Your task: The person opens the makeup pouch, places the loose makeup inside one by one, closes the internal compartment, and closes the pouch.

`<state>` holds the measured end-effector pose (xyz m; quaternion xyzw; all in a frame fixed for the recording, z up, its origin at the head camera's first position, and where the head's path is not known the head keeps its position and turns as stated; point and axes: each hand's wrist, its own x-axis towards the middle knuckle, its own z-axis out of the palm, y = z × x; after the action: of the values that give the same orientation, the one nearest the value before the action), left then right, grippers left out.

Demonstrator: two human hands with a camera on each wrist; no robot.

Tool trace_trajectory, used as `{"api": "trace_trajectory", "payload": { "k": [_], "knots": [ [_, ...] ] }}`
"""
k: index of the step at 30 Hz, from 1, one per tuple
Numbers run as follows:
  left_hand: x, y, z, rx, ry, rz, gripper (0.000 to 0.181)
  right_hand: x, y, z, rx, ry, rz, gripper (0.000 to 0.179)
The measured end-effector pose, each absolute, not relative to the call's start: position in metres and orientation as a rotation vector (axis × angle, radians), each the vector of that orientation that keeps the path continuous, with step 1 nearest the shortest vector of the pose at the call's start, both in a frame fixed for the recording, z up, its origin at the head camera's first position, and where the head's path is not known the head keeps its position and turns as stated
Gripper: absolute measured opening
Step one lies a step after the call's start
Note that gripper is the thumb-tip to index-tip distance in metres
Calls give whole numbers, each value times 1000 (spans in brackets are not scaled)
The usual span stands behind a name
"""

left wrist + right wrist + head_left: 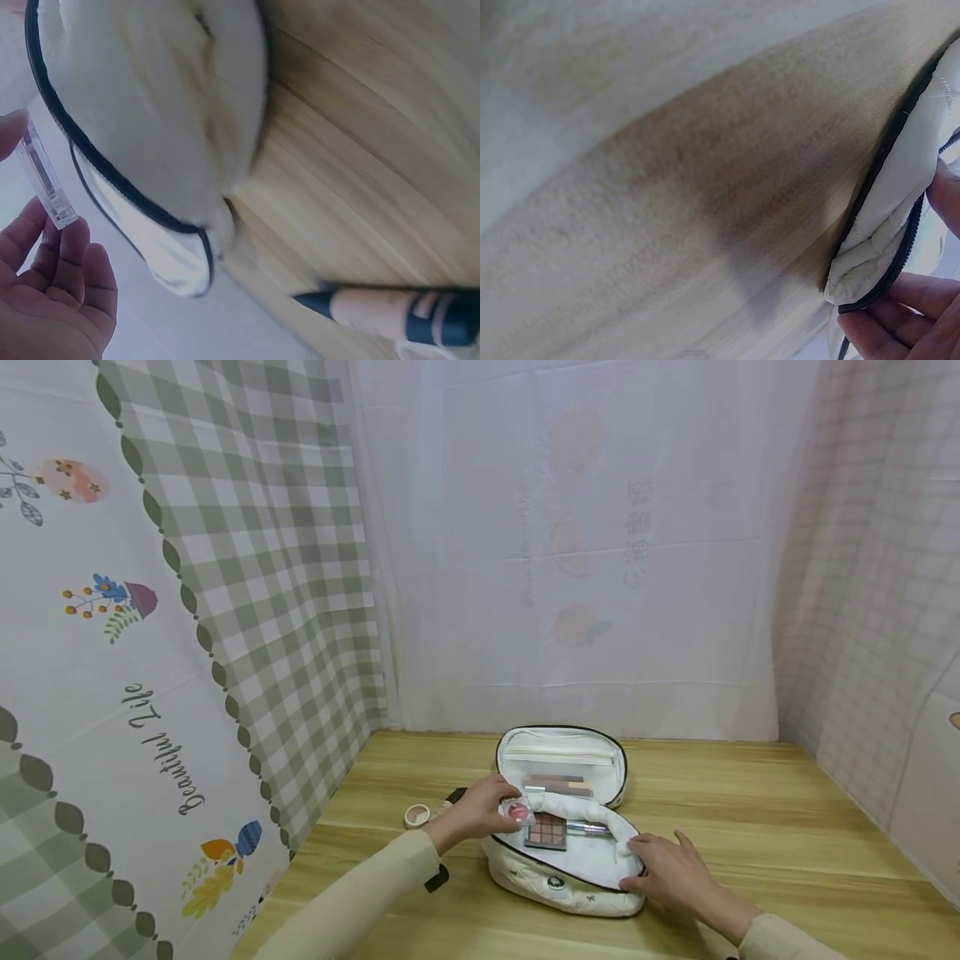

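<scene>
A white quilted makeup bag (558, 893) with black piping stands unzipped, its lid (561, 739) tipped back. My left hand (476, 812) pinches a small clear-cased blush compact (518, 812) between thumb and fingers, over the bag's left rim. In the left wrist view the compact (45, 180) appears edge-on. At the bag's right side, my right hand (671, 868) grips the zippered rim (896, 270) between thumb and fingers. Inside lie an eyeshadow palette (546, 833) and a shiny slim tube (588, 829). Slender brown and pinkish sticks (558, 787) lie in the lid's mesh pocket.
Left of the bag, a round cream-rimmed compact (416, 815) lies on the wooden table (720, 785), near a dark-capped item (455, 795) partly behind my left hand. A small black object (437, 878) sits below my left wrist. Fabric curtains (570, 543) enclose the table.
</scene>
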<state>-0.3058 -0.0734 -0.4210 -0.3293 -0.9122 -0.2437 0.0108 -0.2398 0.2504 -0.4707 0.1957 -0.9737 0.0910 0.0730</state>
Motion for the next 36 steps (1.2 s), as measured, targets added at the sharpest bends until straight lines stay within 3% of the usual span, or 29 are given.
{"api": "trace_trajectory", "payload": {
  "k": [19, 28, 36],
  "knots": [
    [-318, 8, -429, -1216, -2848, -452, 44, -239, 250, -472, 578, -2918, 285, 58],
    [-318, 33, -443, -1181, -2873, -265, 42, -238, 250, -471, 583, -2915, 291, 58],
    [-314, 41, -453, -1198, -2894, -125, 25, -238, 250, -470, 584, -2920, 282, 59]
  ]
}}
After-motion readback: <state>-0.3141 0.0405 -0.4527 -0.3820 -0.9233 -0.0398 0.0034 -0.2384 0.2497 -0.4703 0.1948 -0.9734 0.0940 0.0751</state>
